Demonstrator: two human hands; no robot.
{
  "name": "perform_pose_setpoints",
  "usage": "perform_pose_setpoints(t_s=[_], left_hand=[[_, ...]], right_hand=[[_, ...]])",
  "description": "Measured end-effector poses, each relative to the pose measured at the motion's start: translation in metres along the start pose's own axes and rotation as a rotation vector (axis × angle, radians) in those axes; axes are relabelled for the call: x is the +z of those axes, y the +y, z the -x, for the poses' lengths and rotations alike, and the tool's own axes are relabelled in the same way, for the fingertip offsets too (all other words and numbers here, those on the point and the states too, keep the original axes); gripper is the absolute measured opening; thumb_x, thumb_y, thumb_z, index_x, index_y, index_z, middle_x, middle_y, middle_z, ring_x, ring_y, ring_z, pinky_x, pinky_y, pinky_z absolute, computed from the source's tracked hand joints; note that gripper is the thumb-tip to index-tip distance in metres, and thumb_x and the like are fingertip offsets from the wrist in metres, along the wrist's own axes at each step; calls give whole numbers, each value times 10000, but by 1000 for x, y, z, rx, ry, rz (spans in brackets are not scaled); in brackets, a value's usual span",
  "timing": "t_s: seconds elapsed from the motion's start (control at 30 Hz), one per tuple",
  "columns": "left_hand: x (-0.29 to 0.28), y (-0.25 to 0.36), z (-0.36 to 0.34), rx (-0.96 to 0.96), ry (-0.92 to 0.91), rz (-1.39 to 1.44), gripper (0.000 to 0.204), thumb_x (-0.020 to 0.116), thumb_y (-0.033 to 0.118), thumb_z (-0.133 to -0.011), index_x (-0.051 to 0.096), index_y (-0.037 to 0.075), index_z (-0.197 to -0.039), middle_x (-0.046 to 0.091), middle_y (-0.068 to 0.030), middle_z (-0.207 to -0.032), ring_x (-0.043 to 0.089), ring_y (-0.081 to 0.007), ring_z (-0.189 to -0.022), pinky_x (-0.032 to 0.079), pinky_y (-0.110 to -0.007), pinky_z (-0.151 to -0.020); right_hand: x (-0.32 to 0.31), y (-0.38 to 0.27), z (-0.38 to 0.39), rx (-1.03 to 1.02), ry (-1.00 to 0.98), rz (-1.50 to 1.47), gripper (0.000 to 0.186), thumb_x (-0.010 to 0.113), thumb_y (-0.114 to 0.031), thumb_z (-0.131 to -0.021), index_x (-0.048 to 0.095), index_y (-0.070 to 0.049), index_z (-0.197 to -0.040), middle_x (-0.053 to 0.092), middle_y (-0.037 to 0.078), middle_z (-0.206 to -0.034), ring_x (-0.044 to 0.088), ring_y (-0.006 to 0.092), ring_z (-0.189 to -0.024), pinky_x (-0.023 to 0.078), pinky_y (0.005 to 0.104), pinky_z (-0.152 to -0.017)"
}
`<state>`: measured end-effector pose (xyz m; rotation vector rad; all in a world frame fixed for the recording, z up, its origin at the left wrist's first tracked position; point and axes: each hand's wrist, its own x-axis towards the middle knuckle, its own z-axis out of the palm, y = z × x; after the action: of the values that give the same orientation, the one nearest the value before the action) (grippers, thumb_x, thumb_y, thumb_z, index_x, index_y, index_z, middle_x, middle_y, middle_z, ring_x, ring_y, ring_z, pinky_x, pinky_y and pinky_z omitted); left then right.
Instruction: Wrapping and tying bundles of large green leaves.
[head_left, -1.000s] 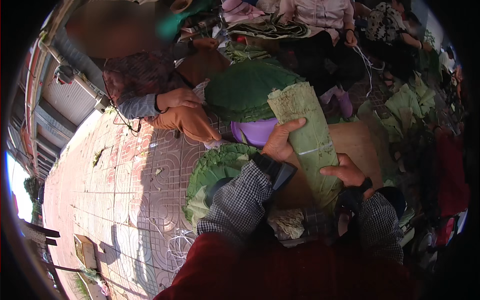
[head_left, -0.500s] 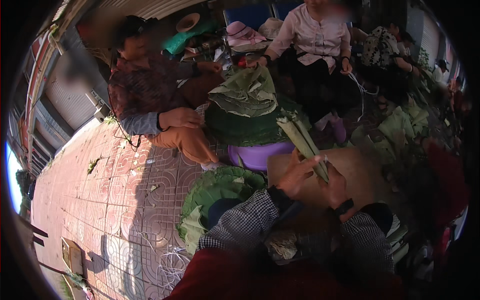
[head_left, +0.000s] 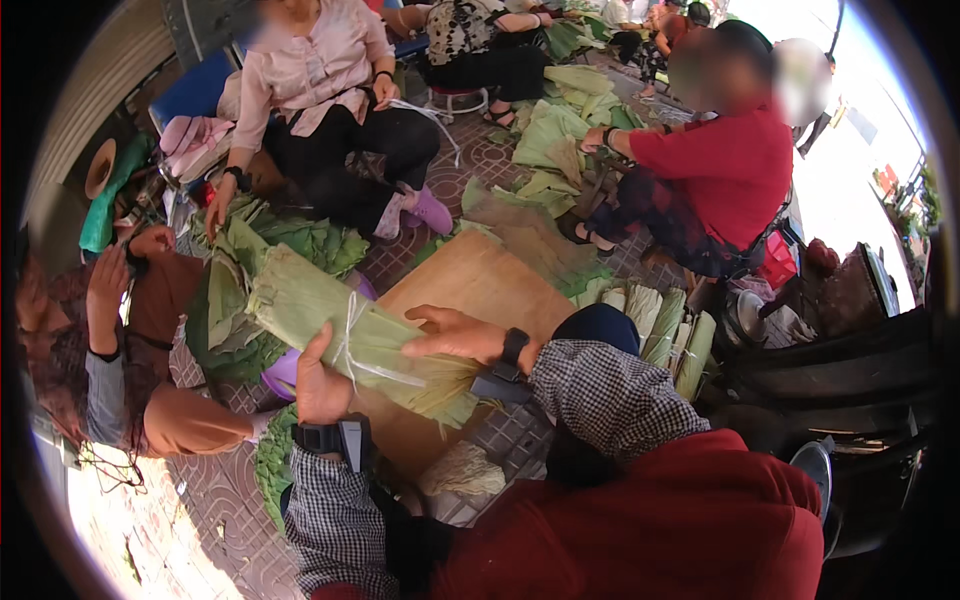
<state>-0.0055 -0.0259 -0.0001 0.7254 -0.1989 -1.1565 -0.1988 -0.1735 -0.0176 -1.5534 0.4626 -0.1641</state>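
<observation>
A flattened bundle of pale green leaves (head_left: 300, 300) lies slantwise before me, its broad end to the far left. White string (head_left: 348, 340) is tied around its middle. My left hand (head_left: 322, 388) grips the near edge, thumb raised along the side and the other fingers partly hidden beneath. My right hand (head_left: 462, 336) rests on top towards the narrow stem end, fingers stretched out and apart. Under the bundle is a tan wooden board (head_left: 480, 285).
More tied leaf bundles (head_left: 668, 330) stand beside my right knee. Stacked green leaves (head_left: 225, 350) lie at the left near a purple basin (head_left: 280, 375). Several co-workers sit around, one in a red shirt (head_left: 705, 165) at the right. A dried leaf clump (head_left: 465, 470) lies on the paving.
The view has turned to the right. The bundle, seen edge-on between both hands before, now shows its broad side and string. My right hand has its fingers spread on top.
</observation>
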Motion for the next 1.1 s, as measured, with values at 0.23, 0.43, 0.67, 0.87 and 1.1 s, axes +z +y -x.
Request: perform_pose_setpoints(t_s=[0.23, 0.43, 0.67, 0.87, 1.1], left_hand=[[-4, 5, -20, -23, -56, 4, 525, 724, 116, -868, 499, 2, -1328, 604, -147, -1254, 597, -289, -1139, 490, -442, -1012], [-7, 6, -13, 32, -31, -40, 545, 748, 167, -877, 500, -13, -1328, 621, -153, -1239, 616, -280, -1130, 507, -456, -1003], [-11, -8, -3, -94, -28, 49, 476, 760, 86, -848, 550, -28, -1260, 663, -167, -1129, 679, -275, -968, 587, -450, -860], [-46, 64, -11, -96, -75, 174, 334, 645, 111, -938, 572, -64, -1214, 680, -191, -1091, 704, -292, -954, 604, -466, -845], [-60, 90, -5, -79, -47, 132, 322, 628, 153, -962, 586, -66, -1195, 692, -184, -1078, 714, -282, -951, 615, -452, -832]], right_hand=[[17, 15, -10, 142, -331, -352, 540, 754, -142, -868, 550, 10, -1345, 643, 125, -1260, 628, 217, -1120, 491, 357, -989], [30, 12, -7, 212, -291, -450, 444, 699, -56, -891, 562, 34, -1303, 658, 123, -1220, 648, 219, -1081, 529, 383, -946], [27, 19, -1, 232, -339, -512, 509, 677, -83, -916, 476, 44, -1366, 618, 152, -1255, 647, 254, -1090, 542, 410, -940], [31, -7, -2, -96, -348, -537, 614, 623, -358, -968, 447, 72, -1369, 592, 192, -1291, 598, 294, -1181, 480, 447, -1025], [10, -13, 1, 6, -172, -442, 575, 599, -373, -980, 475, 61, -1336, 608, 241, -1257, 615, 323, -1167, 473, 448, -1029]])
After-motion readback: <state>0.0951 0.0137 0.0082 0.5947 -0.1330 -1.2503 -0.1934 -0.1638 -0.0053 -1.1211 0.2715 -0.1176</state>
